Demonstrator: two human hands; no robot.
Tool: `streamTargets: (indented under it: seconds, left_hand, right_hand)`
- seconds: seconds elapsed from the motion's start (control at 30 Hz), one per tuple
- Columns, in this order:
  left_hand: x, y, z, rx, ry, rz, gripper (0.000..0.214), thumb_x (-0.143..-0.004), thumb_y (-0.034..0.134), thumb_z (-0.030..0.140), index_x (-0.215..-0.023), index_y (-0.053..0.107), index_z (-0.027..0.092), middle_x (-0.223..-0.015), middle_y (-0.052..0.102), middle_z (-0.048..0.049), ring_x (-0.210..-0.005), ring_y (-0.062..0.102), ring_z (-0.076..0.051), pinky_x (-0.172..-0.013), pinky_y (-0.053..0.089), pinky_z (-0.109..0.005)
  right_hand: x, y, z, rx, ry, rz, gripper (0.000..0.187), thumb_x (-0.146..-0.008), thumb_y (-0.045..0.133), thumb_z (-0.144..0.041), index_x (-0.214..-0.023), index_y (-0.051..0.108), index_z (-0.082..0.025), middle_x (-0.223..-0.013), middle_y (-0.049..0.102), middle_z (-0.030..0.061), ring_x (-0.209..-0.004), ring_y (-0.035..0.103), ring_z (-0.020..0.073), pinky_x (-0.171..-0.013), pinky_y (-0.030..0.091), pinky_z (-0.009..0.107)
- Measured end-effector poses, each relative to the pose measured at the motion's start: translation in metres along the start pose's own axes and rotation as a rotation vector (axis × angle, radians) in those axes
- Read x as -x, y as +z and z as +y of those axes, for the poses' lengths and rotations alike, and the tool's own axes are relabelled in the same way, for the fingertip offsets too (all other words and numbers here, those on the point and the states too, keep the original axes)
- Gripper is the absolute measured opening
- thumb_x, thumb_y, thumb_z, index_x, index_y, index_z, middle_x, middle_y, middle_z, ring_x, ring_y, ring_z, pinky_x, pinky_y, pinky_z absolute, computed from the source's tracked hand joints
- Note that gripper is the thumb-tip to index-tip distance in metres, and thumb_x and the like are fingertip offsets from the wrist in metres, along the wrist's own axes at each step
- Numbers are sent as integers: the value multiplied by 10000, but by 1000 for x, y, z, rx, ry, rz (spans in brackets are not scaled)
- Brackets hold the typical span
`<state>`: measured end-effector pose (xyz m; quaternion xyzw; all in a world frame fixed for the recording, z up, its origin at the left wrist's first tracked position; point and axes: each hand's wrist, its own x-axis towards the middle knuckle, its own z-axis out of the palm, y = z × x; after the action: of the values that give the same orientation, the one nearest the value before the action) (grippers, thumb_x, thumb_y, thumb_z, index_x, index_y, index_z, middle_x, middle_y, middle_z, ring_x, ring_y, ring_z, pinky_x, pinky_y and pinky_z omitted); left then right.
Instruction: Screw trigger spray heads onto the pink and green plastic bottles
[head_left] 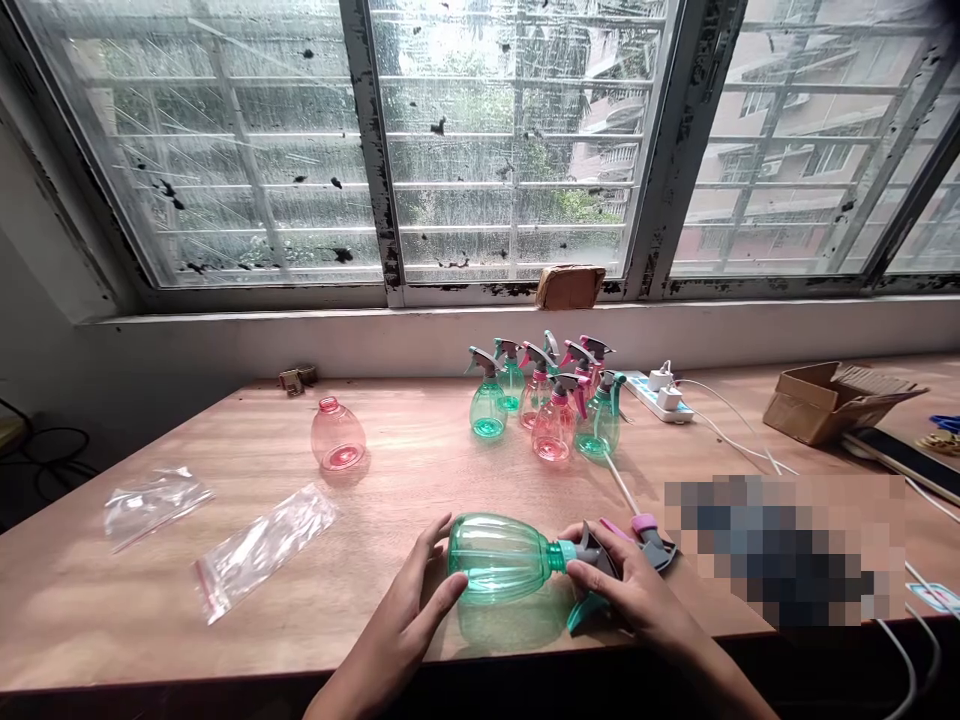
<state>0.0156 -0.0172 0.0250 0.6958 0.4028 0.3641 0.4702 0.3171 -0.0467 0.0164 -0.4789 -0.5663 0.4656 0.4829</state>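
Observation:
A green, see-through spray bottle (pixel 499 557) lies on its side just above the table's front edge. My left hand (pixel 420 590) holds its base end, with thumb and fingers around it. At the neck, my right hand (pixel 622 575) grips the grey and teal spray head (pixel 589 555), which sits on the bottle's mouth. Its teal trigger (pixel 586 612) points down towards the table. Beyond my right hand lies a loose pink and grey spray head (pixel 651 540) with a white tube. To the left stands a pink bottle (pixel 339 438) without a head.
Several pink and green spray bottles (pixel 553 430) with heads stand towards the back. Two clear plastic bags (pixel 262 550) lie at the left. A power strip (pixel 660 397) with plugs and cables, an open cardboard box (pixel 814 405) and a blurred dark object (pixel 787 550) are at the right.

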Motion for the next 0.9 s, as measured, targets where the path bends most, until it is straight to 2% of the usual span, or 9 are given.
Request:
streamTargets:
  seconds: [0.17, 0.37, 0.5, 0.6, 0.8, 0.9]
  left_hand:
    - [-1, 0, 1, -44, -6, 38, 574, -1009, 557, 542, -1519, 410, 323, -1598, 464, -104, -1412, 493, -360, -1205, 366, -542]
    - [-2, 0, 1, -40, 8, 46, 565, -999, 588, 512, -1499, 404, 324, -1568, 487, -103, -1344, 545, -351, -1158, 423, -519]
    - [-1, -1, 3, -96, 91, -9, 603, -975, 653, 399, -1512, 382, 353, -1581, 453, -91, -1387, 494, -355, -1177, 394, -521]
    - [0, -1, 6, -157, 145, -4, 631, -963, 667, 342, -1516, 365, 375, -1596, 427, -75, -1402, 470, -351, -1195, 364, -520]
    - [1, -1, 7, -120, 67, -11, 607, -990, 617, 429, -1527, 342, 365, -1614, 417, -83, -1450, 427, -359, -1197, 360, -518]
    - [1, 0, 4, -84, 23, 1, 598, -995, 596, 486, -1520, 342, 351, -1602, 428, -94, -1450, 428, -359, -1184, 376, -519]
  right_hand:
    - [0, -1, 2, 2, 9, -9, 375, -837, 762, -533, -1044, 703, -225, -816, 623, -10, -704, 578, 186, -609, 449, 271]
    - [0, -1, 3, 2, 54, -29, 390, -854, 741, -541, -1070, 670, -224, -794, 588, -20, -593, 508, 137, -457, 356, 225]
    - [0, 0, 1, -11, 46, -28, 391, -865, 723, -549, -1055, 652, -215, -722, 612, -23, -605, 550, 156, -490, 378, 236]
    - [-1, 0, 1, -17, 59, -28, 413, -860, 721, -569, -1063, 640, -217, -682, 621, -29, -578, 549, 159, -478, 360, 239]
    - [-2, -2, 4, -23, 19, -28, 397, -856, 739, -557, -1053, 666, -221, -724, 633, -25, -676, 614, 190, -595, 454, 267]
    - [-2, -3, 5, -7, 24, -40, 404, -849, 743, -560, -1051, 670, -218, -736, 623, -21, -675, 606, 190, -578, 450, 266]
